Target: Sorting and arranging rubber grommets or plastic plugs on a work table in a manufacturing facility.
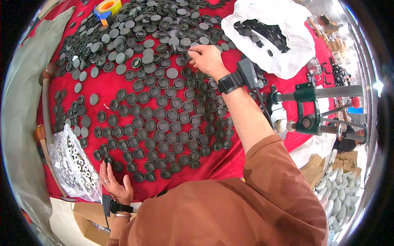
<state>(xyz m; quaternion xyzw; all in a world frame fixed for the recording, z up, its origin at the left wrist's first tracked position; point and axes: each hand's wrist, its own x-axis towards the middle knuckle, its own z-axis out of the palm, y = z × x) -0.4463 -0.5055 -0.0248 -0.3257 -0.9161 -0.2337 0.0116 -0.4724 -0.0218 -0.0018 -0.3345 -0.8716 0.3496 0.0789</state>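
Note:
Many round black caps [163,125] lie hollow side up in close rows on a red cloth [88,108]. My right hand [207,60] reaches to the far side of these rows, with fingers and thumb pinched on a black cap [189,55] at the edge of the heap. Down at the near left corner of the rows, my left hand [116,185] rests with fingers stretched out and the thumb apart. Its fingertips touch a black cap [108,159] there. A large heap of loose caps [135,37] covers the far part of the cloth, some flat side up.
A white sack [292,24] of small black parts stands at the far right. Near it is a green metal hand press [308,108]. A clear bag of white rings [78,166] lies left of my left hand. Rolls of tape [107,6] sit on the heap.

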